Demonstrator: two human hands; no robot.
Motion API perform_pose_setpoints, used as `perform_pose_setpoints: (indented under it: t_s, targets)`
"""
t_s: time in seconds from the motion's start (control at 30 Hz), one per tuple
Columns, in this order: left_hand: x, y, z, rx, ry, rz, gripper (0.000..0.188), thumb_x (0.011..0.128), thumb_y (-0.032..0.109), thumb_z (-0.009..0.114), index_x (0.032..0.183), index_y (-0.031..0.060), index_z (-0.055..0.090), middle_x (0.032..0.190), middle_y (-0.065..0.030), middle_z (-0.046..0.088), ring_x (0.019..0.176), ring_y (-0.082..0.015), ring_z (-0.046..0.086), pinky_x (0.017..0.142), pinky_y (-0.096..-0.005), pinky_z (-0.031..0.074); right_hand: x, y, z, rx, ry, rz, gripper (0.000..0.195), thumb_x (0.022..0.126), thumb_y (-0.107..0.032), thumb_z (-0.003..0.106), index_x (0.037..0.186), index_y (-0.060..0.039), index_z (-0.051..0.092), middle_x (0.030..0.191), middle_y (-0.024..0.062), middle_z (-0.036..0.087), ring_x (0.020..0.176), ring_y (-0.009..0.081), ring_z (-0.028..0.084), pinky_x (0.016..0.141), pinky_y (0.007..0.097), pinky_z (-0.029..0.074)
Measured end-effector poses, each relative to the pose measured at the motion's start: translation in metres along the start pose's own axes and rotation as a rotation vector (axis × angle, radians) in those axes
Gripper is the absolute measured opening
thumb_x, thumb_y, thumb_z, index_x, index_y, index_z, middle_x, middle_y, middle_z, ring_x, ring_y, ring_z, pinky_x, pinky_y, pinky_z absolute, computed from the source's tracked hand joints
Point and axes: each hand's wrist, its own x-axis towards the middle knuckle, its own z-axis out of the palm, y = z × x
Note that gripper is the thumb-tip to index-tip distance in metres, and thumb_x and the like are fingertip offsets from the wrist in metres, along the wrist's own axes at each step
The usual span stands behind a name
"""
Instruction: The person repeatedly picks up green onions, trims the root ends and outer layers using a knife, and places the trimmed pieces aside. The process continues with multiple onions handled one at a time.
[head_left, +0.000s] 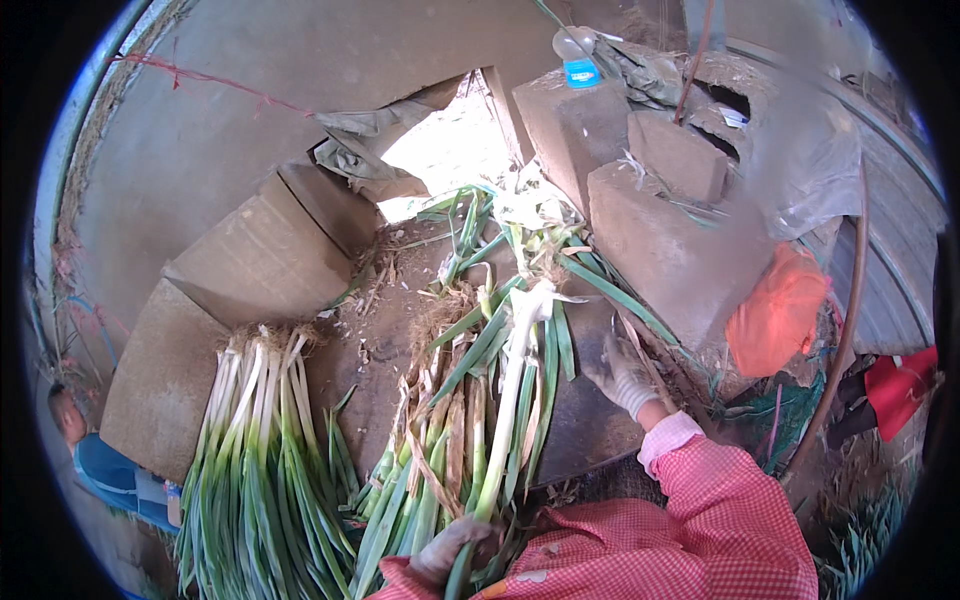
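Note:
My gloved left hand, at the lower middle, is closed around the green part of a large green onion. That onion's white shank points away from me, with its root end near loose peelings. On the right, my gloved right hand is over the dark board, beside a thin curved piece that may be metal; whether it holds that piece I cannot tell. Unpeeled green onions with dry brown leaves lie under and left of the held one. Farther left lies a bundle of cleaned green onions, white ends away from me.
Concrete blocks flank the work surface on the left, with more blocks at right. A bottle with blue liquid stands on one. An orange plastic bag hangs at right. Part of another person shows at far left.

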Motion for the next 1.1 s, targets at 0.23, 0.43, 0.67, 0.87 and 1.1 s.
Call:
perform_pose_setpoints:
  t_s: [0.23, 0.43, 0.67, 0.87, 1.1]
  targets:
    - [-0.071, -0.005, 0.014, -0.102, -0.136, -0.177, 0.017, 0.083, 0.020, 0.059, 0.093, 0.0054, 0.059, 0.067, -0.0037, 0.054, 0.058, -0.0121, 0.050, 0.049, -0.0272, 0.040, 0.021, -0.039, 0.002, 1.074, -0.352, -0.006, 0.049, 0.077, -0.027, 0.073, 0.119, -0.0073, 0.058, 0.109, 0.0062, 0.063, 0.101, 0.0215, 0.058, 0.089, 0.0363, 0.047]
    - [-0.078, -0.019, 0.011, -0.026, -0.089, -0.120, 0.021, 0.083, 0.015, 0.058, 0.101, 0.0058, 0.059, 0.070, -0.0031, 0.056, 0.059, -0.0114, 0.051, 0.051, -0.0266, 0.041, 0.040, -0.054, -0.001, -0.576, -0.174, 0.308, 0.042, 0.088, -0.042, 0.055, 0.114, -0.0102, 0.063, 0.106, 0.0156, 0.066, 0.094, 0.0288, 0.063, 0.087, 0.0421, 0.049]
    - [-0.172, -0.053, -0.006, 0.082, 0.258, -0.004, 0.029, 0.082, 0.009, 0.057, 0.111, 0.0062, 0.060, 0.074, -0.0024, 0.058, 0.061, -0.0106, 0.052, 0.052, -0.0259, 0.042, 0.107, -0.027, -0.058, -0.642, -0.077, 0.384, 0.029, 0.090, -0.027, 0.054, 0.106, -0.0091, 0.069, 0.114, 0.0167, 0.065, 0.103, 0.0258, 0.065, 0.084, 0.0407, 0.053]
    - [-0.206, 0.000, -0.068, 1.567, 1.006, 0.411, 0.026, 0.079, 0.018, 0.061, 0.102, 0.0053, 0.058, 0.073, -0.0109, 0.057, 0.067, -0.0196, 0.057, 0.060, -0.0333, 0.047, 0.048, 0.027, 0.012, -0.666, -0.534, -0.293, 0.035, 0.075, -0.036, 0.072, 0.100, -0.0126, 0.069, 0.120, 0.0164, 0.058, 0.114, 0.0328, 0.056, 0.094, 0.0433, 0.046]
    - [-0.279, 0.130, -0.212, 2.125, 2.306, 0.140, 0.038, 0.079, 0.023, 0.064, 0.114, 0.0074, 0.058, 0.116, -0.0185, 0.059, 0.105, -0.0284, 0.058, 0.088, -0.0395, 0.048, -0.021, -0.043, 0.033, -1.019, -0.895, -0.643, 0.108, 0.065, -0.046, 0.080, 0.149, -0.0127, 0.021, 0.141, 0.0225, 0.033, 0.136, 0.0389, 0.031, 0.102, 0.0485, 0.041]
